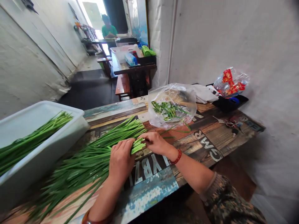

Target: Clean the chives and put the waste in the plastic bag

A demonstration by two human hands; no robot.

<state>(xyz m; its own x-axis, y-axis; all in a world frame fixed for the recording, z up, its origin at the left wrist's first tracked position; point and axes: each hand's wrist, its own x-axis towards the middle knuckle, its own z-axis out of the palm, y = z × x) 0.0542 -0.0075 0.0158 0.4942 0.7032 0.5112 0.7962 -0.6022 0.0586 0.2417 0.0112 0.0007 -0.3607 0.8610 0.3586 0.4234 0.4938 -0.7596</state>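
Note:
My left hand (121,157) is wrapped round a small bunch of green garlic chives (138,145), with the pale cut ends sticking out to the right. At those ends, my right hand (156,142) has its fingers pinched together; whatever they grip is hidden behind them. Beneath and beyond my left hand spreads a larger pile of chives (98,149), leaves toward the lower left and stems toward the upper right. A clear plastic bag (171,91) holding loose green trimmings (169,110) lies just past my right hand.
On the left a white plastic tub (77,112) contains more chives. Keys (230,123), a black tray (230,105) and a red-printed plastic package (231,82) lie at the table's right. Beyond stand another table (130,69) and a bench (122,84). A person in green (109,31) sits far back.

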